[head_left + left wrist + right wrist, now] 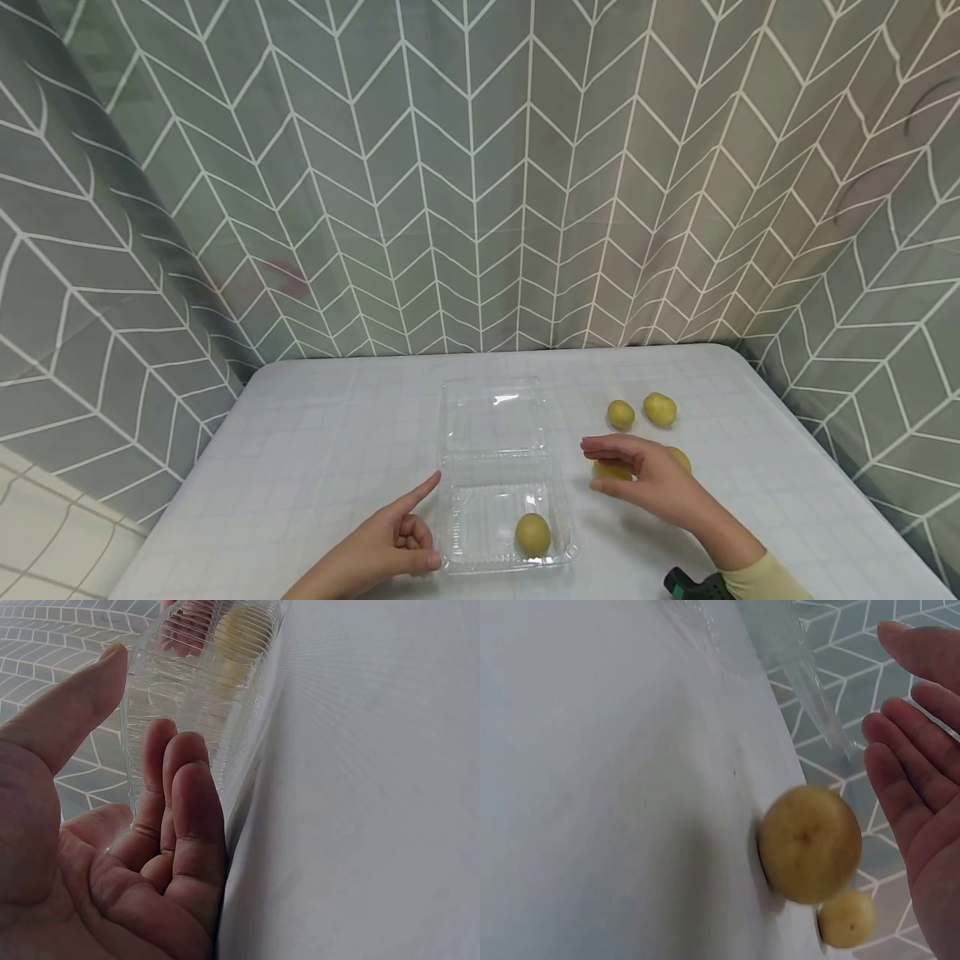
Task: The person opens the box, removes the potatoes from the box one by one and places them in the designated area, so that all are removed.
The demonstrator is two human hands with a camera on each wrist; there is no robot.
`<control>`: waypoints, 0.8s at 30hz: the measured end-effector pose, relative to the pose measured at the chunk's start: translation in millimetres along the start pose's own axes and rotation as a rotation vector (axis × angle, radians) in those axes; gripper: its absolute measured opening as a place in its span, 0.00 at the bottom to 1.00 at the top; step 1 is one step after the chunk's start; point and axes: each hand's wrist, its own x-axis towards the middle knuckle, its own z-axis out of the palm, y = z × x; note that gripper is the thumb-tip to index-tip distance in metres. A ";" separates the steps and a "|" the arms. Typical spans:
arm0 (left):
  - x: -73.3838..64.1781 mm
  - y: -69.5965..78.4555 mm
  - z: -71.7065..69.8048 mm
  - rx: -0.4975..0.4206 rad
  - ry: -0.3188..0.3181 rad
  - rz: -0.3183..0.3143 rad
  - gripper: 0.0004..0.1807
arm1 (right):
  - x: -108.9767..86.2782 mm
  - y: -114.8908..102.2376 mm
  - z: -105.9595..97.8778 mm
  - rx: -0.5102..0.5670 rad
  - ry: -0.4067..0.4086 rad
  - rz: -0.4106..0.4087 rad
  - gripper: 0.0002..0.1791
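Observation:
An open clear plastic clamshell box (461, 533) lies on the table, its lid folded back away from me. One round yellow potato (532, 535) sits in the base's near right part. At the box's left side is my left hand (390, 537), index finger and thumb spread along the edge and the other fingers loosely bent; the left wrist view shows fingertips (191, 799) close by the clear wall. To the right, my right hand (648, 479) hovers with straight fingers and the thumb apart, over a potato (613, 472) that it partly hides. Nothing is held in it.
Beyond the right hand lie two more potatoes (660, 409), and another potato (680, 457) peeks out behind its knuckles. A white checked cloth (337, 442) covers the table. Patterned curtains (480, 208) hang around its back and sides.

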 end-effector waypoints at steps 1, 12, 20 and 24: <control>0.0 -0.1 -0.1 0.002 0.000 0.001 0.53 | 1.0 -1.0 1.7 0.002 -0.006 0.001 0.26; -0.1 -0.3 -0.8 0.000 -0.003 0.008 0.53 | 9.8 -11.0 20.3 0.060 -0.092 -0.026 0.28; -0.2 0.9 -0.6 -0.002 -0.004 0.001 0.53 | 13.8 -10.8 31.7 0.060 -0.168 -0.128 0.27; 0.0 -0.5 -1.3 -0.017 -0.016 0.011 0.54 | 17.2 -12.3 35.6 0.052 -0.188 -0.183 0.26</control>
